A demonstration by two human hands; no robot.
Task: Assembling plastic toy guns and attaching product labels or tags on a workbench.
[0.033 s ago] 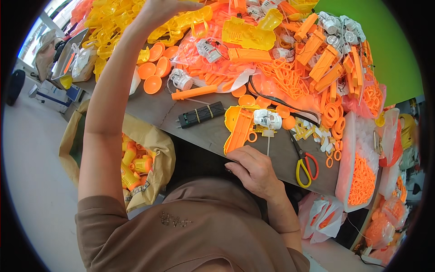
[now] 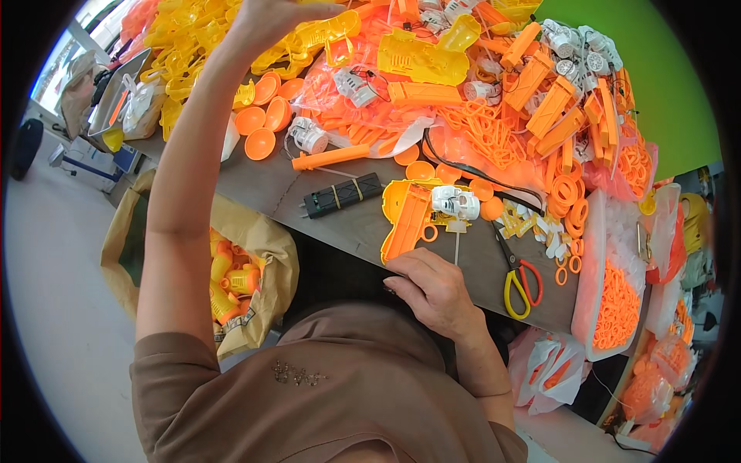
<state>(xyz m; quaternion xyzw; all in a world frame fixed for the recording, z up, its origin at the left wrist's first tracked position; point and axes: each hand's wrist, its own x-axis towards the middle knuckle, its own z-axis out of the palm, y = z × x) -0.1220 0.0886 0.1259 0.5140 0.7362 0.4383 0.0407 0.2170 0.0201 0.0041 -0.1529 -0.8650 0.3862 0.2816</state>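
Note:
My left hand (image 2: 270, 19) reaches to the far side of the table, over a pile of yellow plastic toy-gun shells (image 2: 201, 38). One digit is stretched out to the right; the other fingers are cut off by the top edge. At the near table edge, my right hand (image 2: 436, 289) is curled round the lower end of a yellow toy-gun shell half (image 2: 394, 202). In this shell lie an orange handle piece (image 2: 409, 224) and a white motor unit (image 2: 455, 202). An orange ring (image 2: 429, 232) is next to it. My right fingertips are partly hidden.
Scissors (image 2: 517, 285) and a black banded bar (image 2: 342, 195) lie beside the shell. Orange cups (image 2: 260, 143), motor units and orange parts heap up behind. A tub of small orange pieces (image 2: 590, 270) stands right; a paper sack (image 2: 270, 270) of assembled toys stands left below the table.
My left forearm has shifted very slightly to the right. My right hand and the shell have not moved.

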